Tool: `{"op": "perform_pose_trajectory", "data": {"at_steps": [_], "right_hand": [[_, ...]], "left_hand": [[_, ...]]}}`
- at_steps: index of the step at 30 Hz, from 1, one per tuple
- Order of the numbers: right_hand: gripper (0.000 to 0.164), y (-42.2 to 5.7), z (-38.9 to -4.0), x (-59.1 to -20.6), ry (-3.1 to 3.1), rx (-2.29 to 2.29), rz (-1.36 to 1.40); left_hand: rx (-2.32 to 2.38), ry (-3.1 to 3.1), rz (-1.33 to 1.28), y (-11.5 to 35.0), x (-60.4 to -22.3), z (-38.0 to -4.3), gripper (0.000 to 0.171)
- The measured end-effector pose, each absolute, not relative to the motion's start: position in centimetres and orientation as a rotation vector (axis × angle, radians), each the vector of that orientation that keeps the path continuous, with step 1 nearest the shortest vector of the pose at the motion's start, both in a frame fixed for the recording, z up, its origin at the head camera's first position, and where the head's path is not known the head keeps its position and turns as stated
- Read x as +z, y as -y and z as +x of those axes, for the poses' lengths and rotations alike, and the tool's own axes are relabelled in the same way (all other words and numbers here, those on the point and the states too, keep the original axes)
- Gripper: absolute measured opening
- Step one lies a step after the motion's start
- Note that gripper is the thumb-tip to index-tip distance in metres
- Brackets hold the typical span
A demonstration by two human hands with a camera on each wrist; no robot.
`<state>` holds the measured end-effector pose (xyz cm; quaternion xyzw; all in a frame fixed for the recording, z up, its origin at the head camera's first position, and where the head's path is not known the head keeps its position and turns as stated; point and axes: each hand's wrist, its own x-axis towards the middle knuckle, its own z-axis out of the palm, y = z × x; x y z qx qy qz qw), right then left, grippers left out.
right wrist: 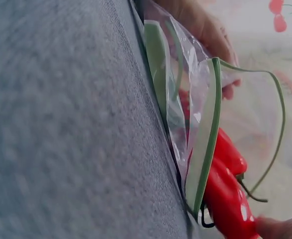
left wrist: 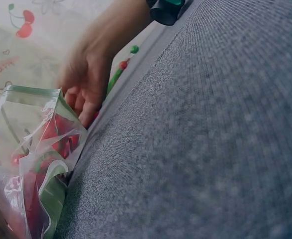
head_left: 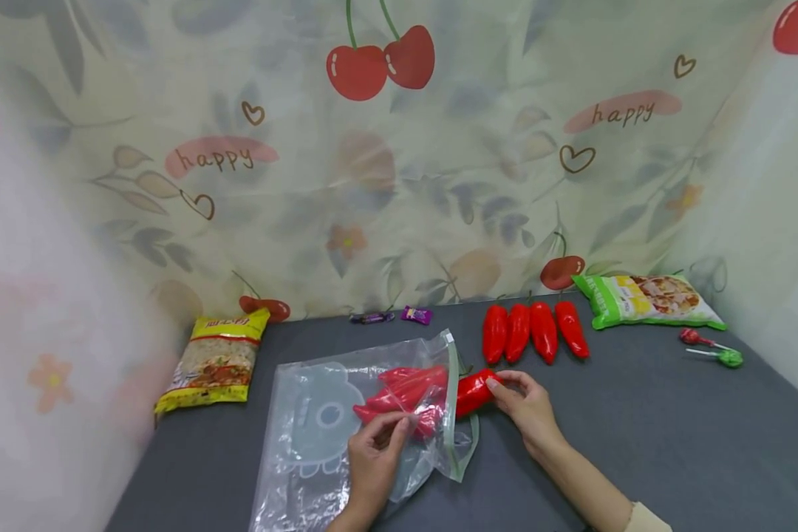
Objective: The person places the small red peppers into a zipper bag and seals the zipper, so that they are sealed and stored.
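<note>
A clear zip bag (head_left: pixel 306 458) with a pale green closure strip lies on the grey table, its mouth facing right. Several red peppers (head_left: pixel 406 391) are inside it. My left hand (head_left: pixel 375 458) pinches the bag's upper film near its mouth. Between the fingers and thumb of my right hand (head_left: pixel 528 410) is another red pepper (head_left: pixel 475 393), partly within the open mouth. In the right wrist view, this pepper (right wrist: pixel 228 201) sits against the green strip, beside the thumb tip. The left wrist view shows the right hand (left wrist: pixel 88 82) behind the bag (left wrist: pixel 34 92).
Several red peppers (head_left: pixel 543 332) stand in a row behind the right hand. A yellow food packet (head_left: pixel 219 358) lies at left, a green and white packet (head_left: pixel 652 301) at back right, near two lollipops (head_left: pixel 729 357). Two small wrapped candies (head_left: pixel 417 315) are at the back.
</note>
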<state>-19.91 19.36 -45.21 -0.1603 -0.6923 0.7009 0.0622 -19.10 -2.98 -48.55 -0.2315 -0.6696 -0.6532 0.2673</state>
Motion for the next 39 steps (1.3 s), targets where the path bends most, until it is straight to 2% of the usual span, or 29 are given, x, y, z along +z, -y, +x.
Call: {"op": "perform_pose_trajectory", "data": {"at_steps": [11, 19, 29, 33, 39], "right_hand": [[0.034, -18.3, -20.1, -45.6, 2.387, 1.805, -0.261], [0.025, -17.6, -20.1, -45.5, 2.487, 1.824, -0.013], [0.044, -19.9, -22.8, -45.4, 2.105, 2.288, -0.073], [0.045, -21.4, -25.4, -44.5, 1.949, 2.208, -0.196], [0.041, -23.1, -29.1, -43.2, 2.028, 1.849, -0.399]], "left_hand": [[-1.813, 1.787, -0.621, 3.2, -46.4, -18.0, 0.007], [-1.805, 1.767, -0.624, 3.2, -46.0, -17.9, 0.007], [-1.837, 1.755, -0.618, 3.4, -48.4, -19.2, 0.010], [-1.845, 1.803, -0.554, 3.3, -48.3, -19.1, 0.008], [-1.851, 1.811, -0.566, 3.0, -47.0, -18.3, 0.007]]}}
